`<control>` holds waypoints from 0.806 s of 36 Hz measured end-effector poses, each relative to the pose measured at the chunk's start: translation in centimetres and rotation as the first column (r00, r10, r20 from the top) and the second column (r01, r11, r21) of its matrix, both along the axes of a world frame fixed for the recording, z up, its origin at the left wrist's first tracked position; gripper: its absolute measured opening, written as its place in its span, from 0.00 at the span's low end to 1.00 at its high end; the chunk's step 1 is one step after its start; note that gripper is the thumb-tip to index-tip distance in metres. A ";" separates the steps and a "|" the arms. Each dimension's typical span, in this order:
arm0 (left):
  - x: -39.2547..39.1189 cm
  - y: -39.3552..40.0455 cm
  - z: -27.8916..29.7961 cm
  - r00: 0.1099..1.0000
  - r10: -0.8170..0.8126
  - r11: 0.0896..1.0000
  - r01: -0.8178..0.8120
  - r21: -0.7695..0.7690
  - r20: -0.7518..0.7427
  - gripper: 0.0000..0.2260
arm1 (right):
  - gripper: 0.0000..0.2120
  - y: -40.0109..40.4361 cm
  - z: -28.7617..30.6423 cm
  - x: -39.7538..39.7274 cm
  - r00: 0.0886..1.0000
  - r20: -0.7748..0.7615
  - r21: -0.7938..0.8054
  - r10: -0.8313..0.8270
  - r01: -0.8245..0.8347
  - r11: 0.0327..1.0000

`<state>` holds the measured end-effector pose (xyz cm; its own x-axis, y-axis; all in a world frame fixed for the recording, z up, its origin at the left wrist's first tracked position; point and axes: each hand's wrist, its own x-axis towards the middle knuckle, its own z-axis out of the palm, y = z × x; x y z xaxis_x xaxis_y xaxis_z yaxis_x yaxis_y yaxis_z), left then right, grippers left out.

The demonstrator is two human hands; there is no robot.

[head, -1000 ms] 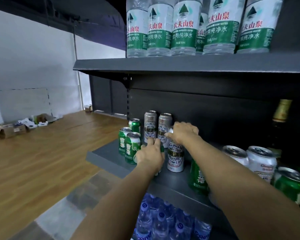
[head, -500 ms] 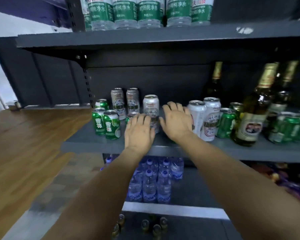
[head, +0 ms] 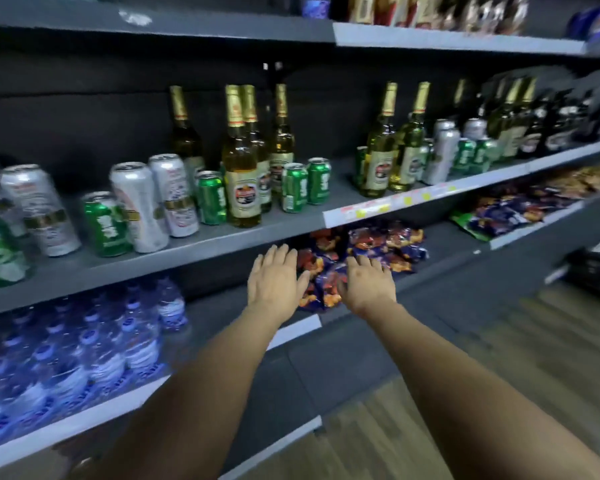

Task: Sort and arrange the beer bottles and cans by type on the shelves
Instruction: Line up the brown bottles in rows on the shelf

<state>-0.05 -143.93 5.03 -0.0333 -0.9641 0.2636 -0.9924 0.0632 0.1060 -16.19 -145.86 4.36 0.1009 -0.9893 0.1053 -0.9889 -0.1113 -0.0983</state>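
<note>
My left hand [head: 274, 277] and right hand [head: 368, 284] hang side by side, fingers straight, holding nothing. Above and beyond them on the shelf [head: 194, 245] stand beer bottles [head: 241, 161] mixed among green cans [head: 210, 197] and silver cans [head: 139, 206].

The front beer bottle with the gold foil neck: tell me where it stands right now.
In the head view the front beer bottle stands upright on the grey shelf, centre-left, between two green cans.
</note>
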 end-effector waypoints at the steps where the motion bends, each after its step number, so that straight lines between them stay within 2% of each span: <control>1: -2.4 -0.2 -0.5 1.000 -0.030 0.999 0.030 0.026 -0.005 0.26 | 0.23 0.2 -0.4 -2.6 1.000 0.000 0.015 -0.031 0.031 0.999; 6: -14.5 -1.2 -2.3 0.980 -0.194 0.975 0.189 0.119 0.036 0.26 | 0.23 1.4 -2.2 -15.1 0.981 0.032 0.094 -0.191 0.188 0.978; 9: -21.1 -2.0 -2.7 0.963 -0.268 0.954 0.264 0.141 0.015 0.26 | 0.23 2.0 -2.8 -21.6 0.966 0.030 0.130 -0.258 0.252 0.959; 14: -30.9 -4.0 -3.1 0.917 -0.395 0.909 0.381 0.167 0.059 0.26 | 0.23 2.3 -3.6 -31.1 0.924 0.065 0.151 -0.377 0.364 0.919; 21: -41.7 -8.5 -3.8 0.859 -0.510 0.848 0.495 0.191 0.039 0.26 | 0.23 0.1 -4.7 -41.1 0.874 0.056 0.138 -0.483 0.472 0.871; 29: -51.8 -17.6 -3.3 0.805 -0.593 0.798 0.585 0.142 0.018 0.25 | 0.24 -6.6 -3.8 -50.7 0.836 0.008 0.115 -0.549 0.544 0.831</control>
